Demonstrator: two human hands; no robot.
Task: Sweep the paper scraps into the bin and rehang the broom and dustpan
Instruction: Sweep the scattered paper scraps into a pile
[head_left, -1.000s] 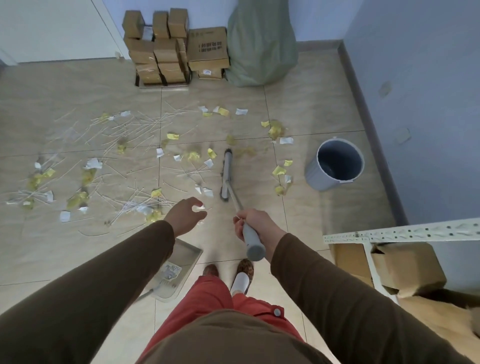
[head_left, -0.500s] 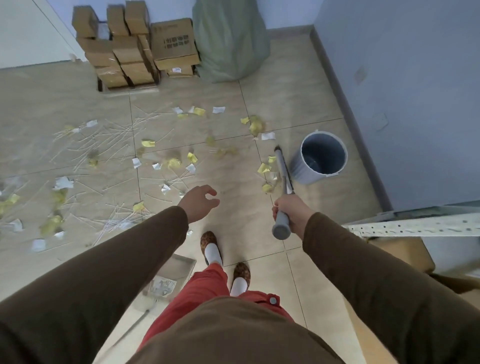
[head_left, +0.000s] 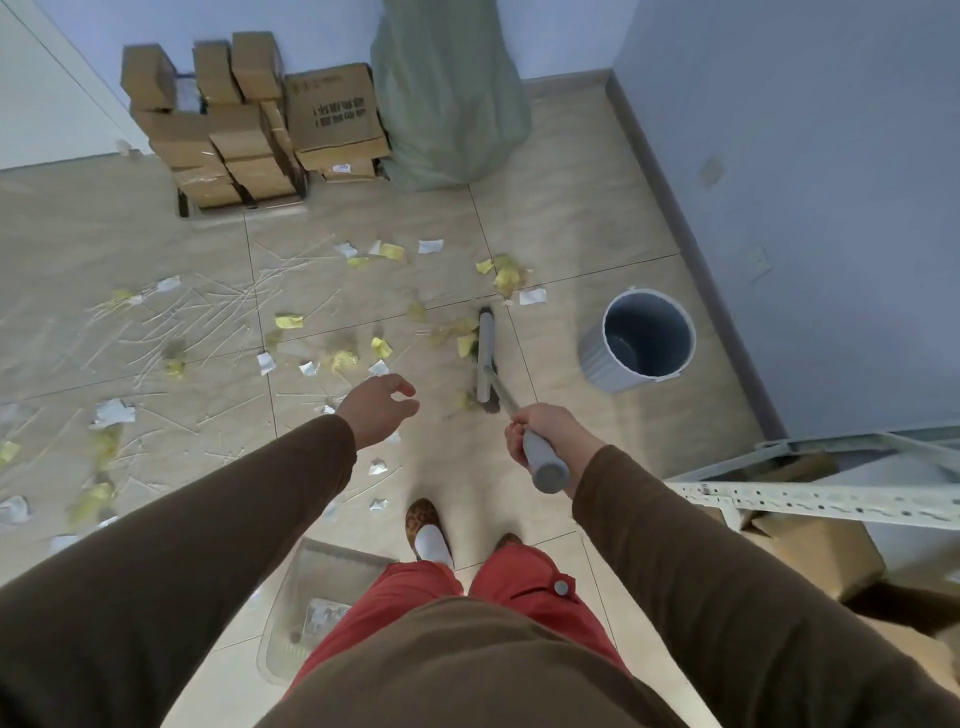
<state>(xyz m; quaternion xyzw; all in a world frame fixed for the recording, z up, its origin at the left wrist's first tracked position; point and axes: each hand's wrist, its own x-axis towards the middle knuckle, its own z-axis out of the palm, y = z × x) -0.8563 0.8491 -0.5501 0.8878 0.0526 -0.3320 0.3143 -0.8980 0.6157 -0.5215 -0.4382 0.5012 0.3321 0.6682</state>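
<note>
We wear long brown sleeves (head_left: 208, 545), red trousers (head_left: 415, 597) with a grey button (head_left: 560, 587), white socks (head_left: 431, 543) and leopard-print slippers (head_left: 422, 513).

Bin (head_left: 643, 340) right of broom (head_left: 487, 358)

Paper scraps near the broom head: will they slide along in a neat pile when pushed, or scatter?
The paper scraps look small, crumpled and thin, so they are probably very light and may flutter or skip past the broom. The floor tiles look smooth, so most should slide easily; slow strokes seem safer.
</note>
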